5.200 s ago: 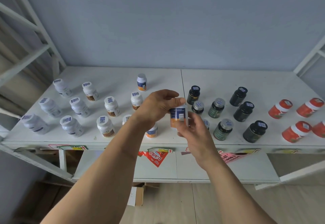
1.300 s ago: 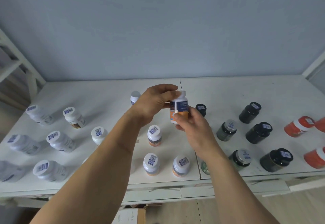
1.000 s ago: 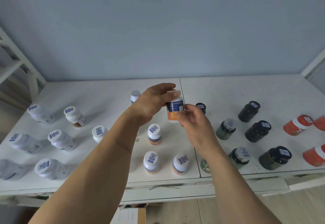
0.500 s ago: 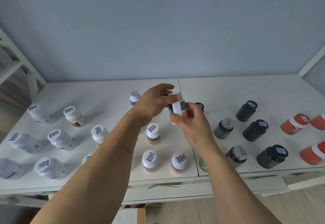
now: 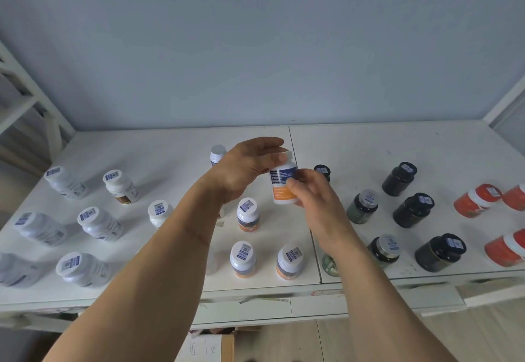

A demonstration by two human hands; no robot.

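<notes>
Over table, bottle: upright, cap pointing 12 o'clock, contents hidden
Left hand: pinching cap
Right hand: gripping lower half

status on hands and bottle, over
Left hand pinches the cap, right hand grips white bottle body. Near upright, above the table. Nothing in the way.

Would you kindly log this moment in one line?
white bottle: held over table | left hand: pinches its top | right hand: grips its body
</notes>
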